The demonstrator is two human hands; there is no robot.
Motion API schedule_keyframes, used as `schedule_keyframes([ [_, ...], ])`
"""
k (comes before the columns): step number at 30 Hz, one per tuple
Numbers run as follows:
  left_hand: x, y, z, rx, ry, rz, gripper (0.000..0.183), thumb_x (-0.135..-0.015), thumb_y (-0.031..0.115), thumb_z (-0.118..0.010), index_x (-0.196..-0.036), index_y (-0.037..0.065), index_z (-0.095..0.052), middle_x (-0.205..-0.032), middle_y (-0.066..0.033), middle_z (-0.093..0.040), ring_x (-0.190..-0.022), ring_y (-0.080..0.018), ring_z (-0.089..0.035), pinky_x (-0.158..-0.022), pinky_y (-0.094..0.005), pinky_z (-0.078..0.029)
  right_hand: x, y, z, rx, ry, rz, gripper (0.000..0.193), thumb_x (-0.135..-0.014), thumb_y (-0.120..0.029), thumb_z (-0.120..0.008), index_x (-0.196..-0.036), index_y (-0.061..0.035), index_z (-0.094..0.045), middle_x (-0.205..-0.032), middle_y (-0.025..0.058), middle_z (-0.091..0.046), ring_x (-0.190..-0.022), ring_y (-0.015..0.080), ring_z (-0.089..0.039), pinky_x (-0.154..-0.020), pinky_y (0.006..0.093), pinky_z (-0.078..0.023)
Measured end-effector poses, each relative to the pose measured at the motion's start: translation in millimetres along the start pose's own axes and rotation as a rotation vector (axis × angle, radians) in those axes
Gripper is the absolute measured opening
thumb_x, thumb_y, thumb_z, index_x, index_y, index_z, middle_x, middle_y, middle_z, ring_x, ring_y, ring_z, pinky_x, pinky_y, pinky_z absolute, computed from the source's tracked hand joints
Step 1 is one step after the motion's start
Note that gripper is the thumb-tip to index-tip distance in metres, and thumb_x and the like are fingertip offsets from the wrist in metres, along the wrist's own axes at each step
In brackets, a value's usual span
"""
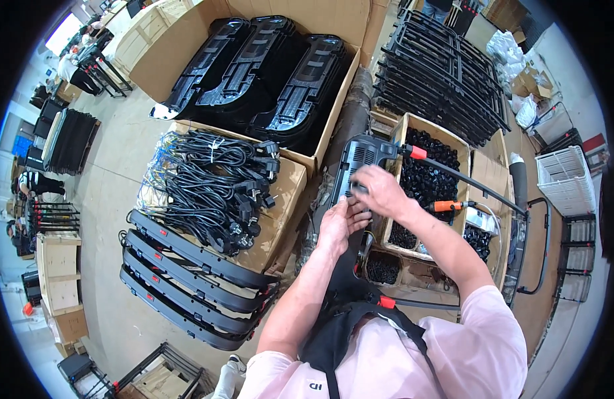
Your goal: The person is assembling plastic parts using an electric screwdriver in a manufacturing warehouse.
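Observation:
A long black plastic housing (362, 154) with vent slots lies in front of me, joined to a black tubular frame (480, 179) with red end pieces. My left hand (338, 225) is at the housing's near part, its fingers curled together with the thumb. Whatever they hold is hidden or too small to name. Just above and to the right, my right hand (381, 191) reaches over the housing with bent fingers, smeared by motion. The fingertips of both hands are close together. An orange-and-black power screwdriver (450, 206) lies to the right of my right hand.
Bundled black power cords (210, 186) lie on a cardboard box at left, above curved black panels (187, 286). A large carton (337, 113) holds black housings. Right are a bin (420, 123) of small black parts and stacked black frames (440, 80). Other people work at far left.

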State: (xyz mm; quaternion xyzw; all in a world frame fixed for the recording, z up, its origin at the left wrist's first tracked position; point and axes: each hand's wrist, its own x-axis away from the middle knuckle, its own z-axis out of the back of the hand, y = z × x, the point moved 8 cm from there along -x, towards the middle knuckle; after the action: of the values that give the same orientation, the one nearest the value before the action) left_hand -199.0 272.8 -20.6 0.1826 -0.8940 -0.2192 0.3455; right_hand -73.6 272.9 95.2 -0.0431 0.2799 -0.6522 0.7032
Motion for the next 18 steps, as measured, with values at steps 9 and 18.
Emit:
schedule_keyframes([
  [9,36,-40,9,-0.146,-0.024,0.147,0.052,-0.114,0.041,-0.043,-0.142,-0.003,-0.053,-0.127,-0.0191,-0.072,-0.103,-0.0257,-0.073,-0.090,-0.0384,-0.060,-42,61,-48,0.040,-0.066,0.064,0.023,-0.084,-0.019,-0.078,-0.103,-0.0056,-0.076,-0.106,0.0099,-0.067,-0.110,0.0309,-0.062,-0.098,0.0433,-0.051],
  [18,31,-65,-9,-0.189,-0.044,0.175,0.047,-0.113,0.038,-0.048,-0.139,-0.001,-0.054,-0.117,-0.0144,-0.071,-0.097,-0.0237,-0.071,-0.088,-0.0383,-0.060,-36,46,-46,0.288,-0.098,0.096,0.040,-0.086,-0.016,-0.072,-0.124,-0.0051,-0.067,-0.101,0.0093,-0.069,-0.105,0.0300,-0.066,-0.096,0.0438,-0.053],
])
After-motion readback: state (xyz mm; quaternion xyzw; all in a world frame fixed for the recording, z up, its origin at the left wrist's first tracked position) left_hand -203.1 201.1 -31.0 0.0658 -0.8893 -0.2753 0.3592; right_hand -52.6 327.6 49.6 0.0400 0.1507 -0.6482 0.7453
